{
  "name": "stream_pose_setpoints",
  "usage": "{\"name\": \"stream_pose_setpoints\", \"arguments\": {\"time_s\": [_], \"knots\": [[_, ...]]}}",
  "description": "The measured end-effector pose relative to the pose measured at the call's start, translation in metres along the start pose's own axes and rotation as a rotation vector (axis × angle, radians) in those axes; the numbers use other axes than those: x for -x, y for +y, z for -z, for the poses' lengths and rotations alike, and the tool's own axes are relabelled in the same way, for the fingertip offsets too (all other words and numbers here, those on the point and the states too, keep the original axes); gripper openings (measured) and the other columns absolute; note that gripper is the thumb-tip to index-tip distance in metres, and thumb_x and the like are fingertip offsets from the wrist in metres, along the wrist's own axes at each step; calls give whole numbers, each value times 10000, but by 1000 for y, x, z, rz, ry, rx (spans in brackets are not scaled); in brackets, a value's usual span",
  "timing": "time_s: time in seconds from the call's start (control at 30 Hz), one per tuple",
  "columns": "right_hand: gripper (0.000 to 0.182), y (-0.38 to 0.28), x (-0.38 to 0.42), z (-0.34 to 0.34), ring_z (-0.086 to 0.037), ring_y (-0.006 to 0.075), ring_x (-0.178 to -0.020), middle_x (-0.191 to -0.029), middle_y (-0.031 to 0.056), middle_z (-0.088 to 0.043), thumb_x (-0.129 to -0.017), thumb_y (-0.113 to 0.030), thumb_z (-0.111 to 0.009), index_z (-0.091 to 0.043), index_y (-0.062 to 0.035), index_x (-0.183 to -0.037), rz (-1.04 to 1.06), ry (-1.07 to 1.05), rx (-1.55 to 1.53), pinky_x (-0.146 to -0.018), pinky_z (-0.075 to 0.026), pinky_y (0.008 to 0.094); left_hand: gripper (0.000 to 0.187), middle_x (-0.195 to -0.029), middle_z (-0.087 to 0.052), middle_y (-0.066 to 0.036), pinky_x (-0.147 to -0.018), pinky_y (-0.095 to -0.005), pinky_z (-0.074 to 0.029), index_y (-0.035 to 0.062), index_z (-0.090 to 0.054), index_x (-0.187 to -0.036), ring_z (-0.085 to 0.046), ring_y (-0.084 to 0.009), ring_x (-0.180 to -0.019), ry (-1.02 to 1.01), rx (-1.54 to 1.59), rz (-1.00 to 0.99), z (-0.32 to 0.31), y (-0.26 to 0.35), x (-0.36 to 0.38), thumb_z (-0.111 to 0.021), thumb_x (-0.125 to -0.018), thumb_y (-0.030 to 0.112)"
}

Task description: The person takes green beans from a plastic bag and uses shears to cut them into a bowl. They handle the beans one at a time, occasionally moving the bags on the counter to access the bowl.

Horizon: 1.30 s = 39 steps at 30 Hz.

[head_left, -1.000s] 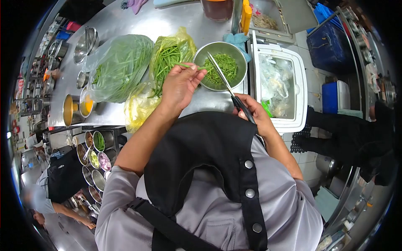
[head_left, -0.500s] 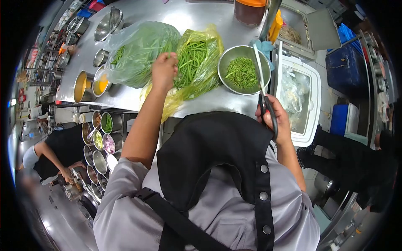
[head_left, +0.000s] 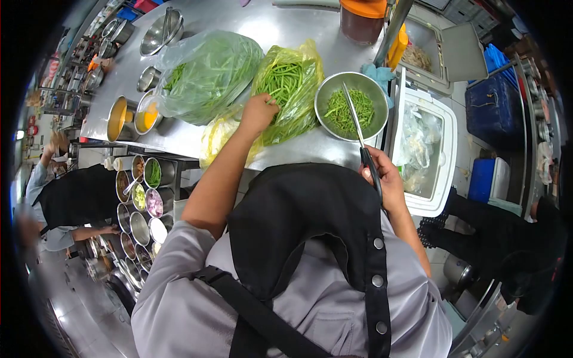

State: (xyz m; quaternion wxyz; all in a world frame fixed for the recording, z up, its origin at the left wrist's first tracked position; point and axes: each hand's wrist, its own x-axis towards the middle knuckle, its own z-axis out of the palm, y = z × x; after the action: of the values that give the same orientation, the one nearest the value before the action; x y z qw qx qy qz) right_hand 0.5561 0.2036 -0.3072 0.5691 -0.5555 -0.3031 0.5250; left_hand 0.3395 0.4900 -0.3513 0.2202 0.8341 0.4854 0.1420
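My right hand grips the black handles of a pair of scissors, whose long blades reach over a steel bowl. Cut green bean pieces lie in that bowl. At the left edge of an open yellow plastic bag, my left hand has its fingers curled in against the long green beans. Whether anything is pinched between those fingers is hidden. Left of it lies a big clear plastic bag of greens.
Steel pots with orange contents, a lidded container and a blue cloth stand around the table. At right is an open white cooler holding plastic bags. A co-worker in a black apron is at left, beside several ingredient tins.
My left hand has moved down and right, from over the clear bag to the beans in the yellow bag. The scissors have tilted left, their blades now over the bowl's middle.
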Motion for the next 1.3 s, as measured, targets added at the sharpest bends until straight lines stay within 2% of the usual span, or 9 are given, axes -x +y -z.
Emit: {"name": "stream_pose_setpoints", "arguments": {"time_s": [0.07, 0.1, 0.17, 0.4, 0.47, 0.57, 0.77, 1.3], "knots": [[569, 1, 0, 0, -469, 22, -703, -789, -57, -494, -846, -146, -722, -462, -19, -1336, 23, 4, 4, -639, -371, 169, 186, -702, -585, -32, -459, -276, -414, 33, -611, -897, -537, -150, -522, -120, 904, 467, 2, -1, -1, -722, -805, 151], [569, 1, 0, 0, -469, 22, -703, -789, -57, -494, -846, -146, -722, -462, -19, -1336, 24, 9, 1, -639, -371, 169, 186, -702, -585, -32, -459, -276, -414, 33, -611, -897, -537, -150, -522, -125, 901, 464, 7, 6, 1, -722, -805, 151], [574, -1, 0, 0, -462, 19, -698, -787, -57, -490, -844, -144, -724, -461, -17, -1338, 3, -14, -9, -632, -369, 171, 127, -674, -495, 46, -416, -186, -297, 68, -596, -915, -401, -27, -486, 14, 1011, 389, 30, 31, 6, -691, -851, 123], [567, -4, -4, 1, -469, 24, -707, -795, -46, -495, -844, -112, -716, -456, -12, -1338, 9, -107, 14, -649, -377, 176, 128, -731, -568, 35, -427, -189, -319, 83, -577, -925, -404, -22, -494, -112, 1182, 315, 59, 70, 8, -682, -851, 90], [570, -9, -3, 1, -477, 29, -718, -801, -43, -498, -843, -108, -715, -455, -16, -1341, 27, -110, 45, -662, -382, 179, 165, -779, -603, 31, -431, -185, -316, 81, -571, -944, -409, -14, -509, -244, 1123, 300, 62, 80, 13, -696, -836, 78], [576, -15, -2, 0, -494, 39, -744, -816, -35, -507, -835, -103, -721, -461, -33, -1344, 10, -117, 54, -693, -393, 188, 150, -821, -590, 36, -416, -175, -285, 79, -580, -947, -391, -12, -481, -246, 1110, 281, 54, 93, 21, -686, -843, 63], [575, -9, -2, 3, -429, 29, -697, -773, -60, -436, -828, -116, -730, -474, -43, -1337, 20, -123, 87, -658, -361, 178, 150, -827, -571, 48, -405, -177, -259, 79, -588, -906, -362, 0, -471, -351, 1046, 252, 41, 97, 24, -710, -821, 59], [540, -10, -4, 0, -422, 14, -659, -748, -69, -436, -843, -127, -722, -487, -24, -1318, 13, -98, 51, -594, -351, 172, 160, -849, -602, 53, -394, -186, -232, 53, -582, -881, -336, 14, -466, -378, 1117, 319, 38, 110, 28, -716, -804, 17]]}}
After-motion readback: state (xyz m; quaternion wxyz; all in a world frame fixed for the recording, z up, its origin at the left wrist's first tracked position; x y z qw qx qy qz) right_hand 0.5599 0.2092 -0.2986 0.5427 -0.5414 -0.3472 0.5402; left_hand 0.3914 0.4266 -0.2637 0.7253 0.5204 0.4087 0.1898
